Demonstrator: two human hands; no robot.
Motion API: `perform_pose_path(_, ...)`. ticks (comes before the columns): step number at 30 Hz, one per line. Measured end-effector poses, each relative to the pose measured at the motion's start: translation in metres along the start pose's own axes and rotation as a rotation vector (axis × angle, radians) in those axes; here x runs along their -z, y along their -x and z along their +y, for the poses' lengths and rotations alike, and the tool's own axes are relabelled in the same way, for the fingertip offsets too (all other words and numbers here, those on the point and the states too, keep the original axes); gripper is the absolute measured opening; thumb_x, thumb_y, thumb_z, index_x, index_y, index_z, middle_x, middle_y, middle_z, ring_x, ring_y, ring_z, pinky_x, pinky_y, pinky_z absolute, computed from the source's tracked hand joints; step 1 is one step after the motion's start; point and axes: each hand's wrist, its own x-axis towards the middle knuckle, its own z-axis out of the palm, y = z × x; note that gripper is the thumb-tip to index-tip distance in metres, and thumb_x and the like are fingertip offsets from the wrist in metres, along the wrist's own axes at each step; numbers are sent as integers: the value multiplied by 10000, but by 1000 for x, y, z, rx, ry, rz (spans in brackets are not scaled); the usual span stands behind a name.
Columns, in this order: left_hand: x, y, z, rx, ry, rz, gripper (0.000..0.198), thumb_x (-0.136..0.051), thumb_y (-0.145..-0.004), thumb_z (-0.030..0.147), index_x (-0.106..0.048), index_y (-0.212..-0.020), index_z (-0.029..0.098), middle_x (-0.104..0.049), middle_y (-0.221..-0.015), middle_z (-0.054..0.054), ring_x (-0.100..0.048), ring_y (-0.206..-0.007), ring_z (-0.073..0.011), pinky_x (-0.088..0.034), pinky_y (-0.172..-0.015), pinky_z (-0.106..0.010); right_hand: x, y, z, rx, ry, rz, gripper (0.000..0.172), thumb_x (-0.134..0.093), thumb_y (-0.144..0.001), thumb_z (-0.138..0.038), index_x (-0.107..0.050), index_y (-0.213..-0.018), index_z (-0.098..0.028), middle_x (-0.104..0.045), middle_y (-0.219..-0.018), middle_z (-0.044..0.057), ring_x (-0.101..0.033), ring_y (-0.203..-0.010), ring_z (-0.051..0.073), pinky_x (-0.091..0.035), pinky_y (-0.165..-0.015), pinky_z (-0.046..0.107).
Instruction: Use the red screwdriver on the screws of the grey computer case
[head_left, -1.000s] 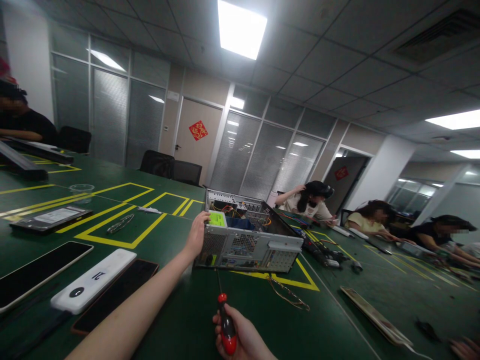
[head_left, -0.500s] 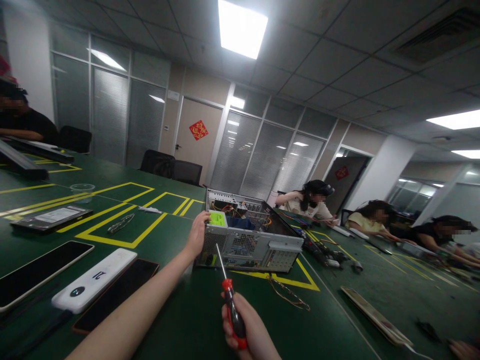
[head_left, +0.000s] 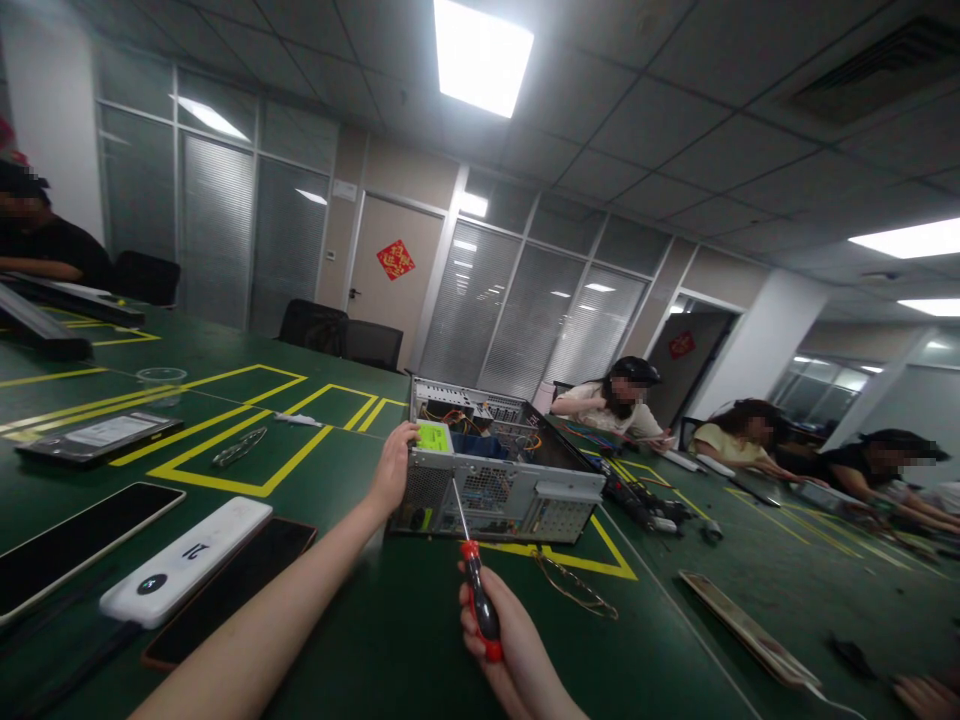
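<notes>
A computer case (head_left: 561, 502) lies on its side with its top open and its perforated metal back panel toward me. My left hand (head_left: 391, 468) grips its near left corner, fingertips over the edge beside a power supply (head_left: 433, 437) with a yellow-green label. In my right hand (head_left: 504, 630) is a screwdriver (head_left: 480, 600) with a red and black handle, fingers wrapped round it. Its shaft points up and away, the tip at the back panel, right of the mesh; whether it touches cannot be made out. Cables and boards show inside the case.
Left on the green table (head_left: 360, 640) lie a hard drive (head_left: 97, 437), two phones, a white power bank (head_left: 187, 560) and a small clear bag (head_left: 240, 447). Thin wires (head_left: 574, 585) and another phone (head_left: 750, 630) lie right. Several people work around the table.
My right hand and the screwdriver have shifted to the right, and the tip has moved right and slightly up along the back panel. My left hand stays on the case corner.
</notes>
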Motion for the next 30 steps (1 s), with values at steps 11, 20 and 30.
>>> perform_pose_path(11, 0, 0, -1, 6, -17, -15, 554, -185, -1030, 560, -623, -1034, 220, -651, -1284, -109, -546, -1319, -235, -388, -1188, -471, 3, -5, -3, -17, -71, -9, 564, -930, -553, -455, -688, -947, -132, -657, -688, 5, -468, -518, 71, -256, -444, 185)
perform_pose_path(20, 0, 0, -4, -18, -12, -4, 500, -218, -1034, 517, -621, -1029, 221, -666, -1265, -110, -563, -1301, -237, -405, -1176, -463, 8, 4, -23, -173, -230, -372, 472, -806, -598, -131, -714, -1061, -142, -767, -978, 62, -668, -771, 140, -484, -685, 249)
perform_pose_path(30, 0, 0, -4, -21, -6, -7, 493, -226, -1034, 507, -625, -1019, 218, -661, -1265, -108, -551, -1313, -237, -392, -1184, -468, 15, 3, -22, -129, -134, -429, 616, -931, -685, -338, -655, -1205, -156, -773, -1006, 99, -727, -843, 144, -510, -779, 228)
